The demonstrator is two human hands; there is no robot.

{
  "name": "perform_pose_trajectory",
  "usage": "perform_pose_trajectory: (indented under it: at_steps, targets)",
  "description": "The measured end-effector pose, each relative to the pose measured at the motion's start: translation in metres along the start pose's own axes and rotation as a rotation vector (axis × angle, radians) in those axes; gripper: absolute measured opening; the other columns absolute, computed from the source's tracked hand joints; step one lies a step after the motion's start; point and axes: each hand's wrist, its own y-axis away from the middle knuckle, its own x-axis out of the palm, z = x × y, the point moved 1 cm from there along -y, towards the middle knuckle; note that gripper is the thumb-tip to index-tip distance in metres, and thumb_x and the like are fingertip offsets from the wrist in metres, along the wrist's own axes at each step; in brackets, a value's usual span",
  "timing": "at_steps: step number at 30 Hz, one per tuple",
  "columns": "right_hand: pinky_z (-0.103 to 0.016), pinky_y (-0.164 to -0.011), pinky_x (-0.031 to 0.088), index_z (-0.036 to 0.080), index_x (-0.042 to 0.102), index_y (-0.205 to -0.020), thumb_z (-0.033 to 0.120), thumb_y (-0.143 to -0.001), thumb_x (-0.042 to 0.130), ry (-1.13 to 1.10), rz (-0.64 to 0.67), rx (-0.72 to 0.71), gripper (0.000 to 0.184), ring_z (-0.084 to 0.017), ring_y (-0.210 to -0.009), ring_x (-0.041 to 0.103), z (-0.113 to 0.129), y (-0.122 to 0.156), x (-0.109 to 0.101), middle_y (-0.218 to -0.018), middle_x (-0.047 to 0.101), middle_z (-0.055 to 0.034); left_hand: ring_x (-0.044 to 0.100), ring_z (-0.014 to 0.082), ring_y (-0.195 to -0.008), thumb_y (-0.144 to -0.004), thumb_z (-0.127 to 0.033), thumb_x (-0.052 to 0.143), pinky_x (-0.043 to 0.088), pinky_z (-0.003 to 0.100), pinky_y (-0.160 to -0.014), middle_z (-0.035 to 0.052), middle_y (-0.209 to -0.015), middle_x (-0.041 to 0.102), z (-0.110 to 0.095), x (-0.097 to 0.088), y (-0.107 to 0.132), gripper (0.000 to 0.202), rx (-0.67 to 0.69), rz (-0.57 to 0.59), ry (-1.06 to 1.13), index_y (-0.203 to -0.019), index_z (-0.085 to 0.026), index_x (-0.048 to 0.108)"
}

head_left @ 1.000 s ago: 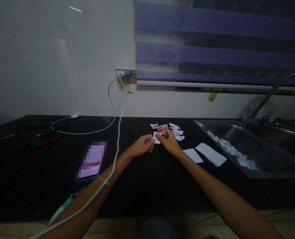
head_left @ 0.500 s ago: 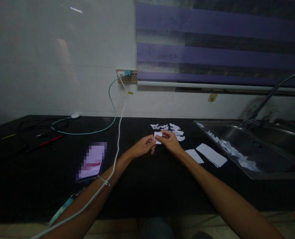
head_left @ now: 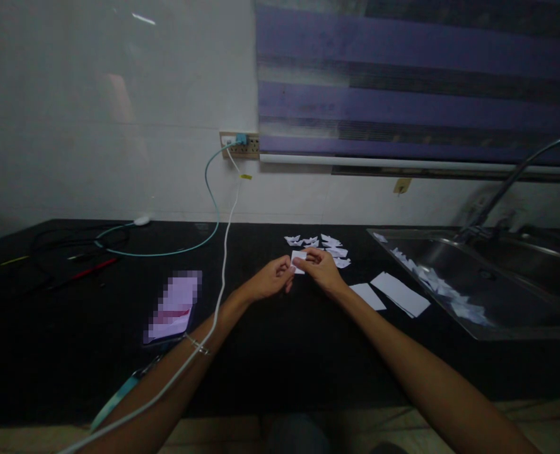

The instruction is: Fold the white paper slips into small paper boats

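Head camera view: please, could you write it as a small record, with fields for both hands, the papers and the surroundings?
Left hand: fingertips at the near left edge of a small white paper
Right hand: holds the same paper, thumb on top
Beyond the hands: folded paper pieces
Right of the hands: flat white sheets
Far right: metal sink, loose paper pieces along its left side
Left: phone, screen pixelated
Surface: dark counter
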Motion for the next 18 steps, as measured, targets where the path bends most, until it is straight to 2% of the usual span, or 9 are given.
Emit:
perform_pose_trajectory:
  at_steps: [8,18]
  targets:
    - [-0.030,-0.064,0.050,0.019,0.070,-0.085,0.041,-0.067,0.083,0.016,-0.005,-0.015,0.032,-0.019,-0.067,0.067,-0.0041,-0.0011,-0.0016,-0.078,0.073,-0.0035,0.055,0.0100,-0.056,-0.094,-0.063,0.043,0.039,0.023,-0.056,-0.0042,-0.065,0.052,-0.0087,-0.0002,0.0023,0.045,0.011,0.017,0.036,-0.085,-0.019,0.045]
    - [-0.030,-0.066,0.050,0.018,0.070,-0.085,0.039,-0.066,0.084,-0.029,-0.001,0.005,0.031,-0.017,-0.068,0.067,-0.0041,-0.0007,-0.0005,-0.081,0.074,-0.0032,0.052,0.0099,-0.056,-0.098,-0.058,0.038,0.040,0.023,-0.056,-0.0036,-0.065,0.052,-0.0042,-0.0031,0.0023,0.042,-0.014,0.011,-0.065,-0.087,-0.018,0.047]
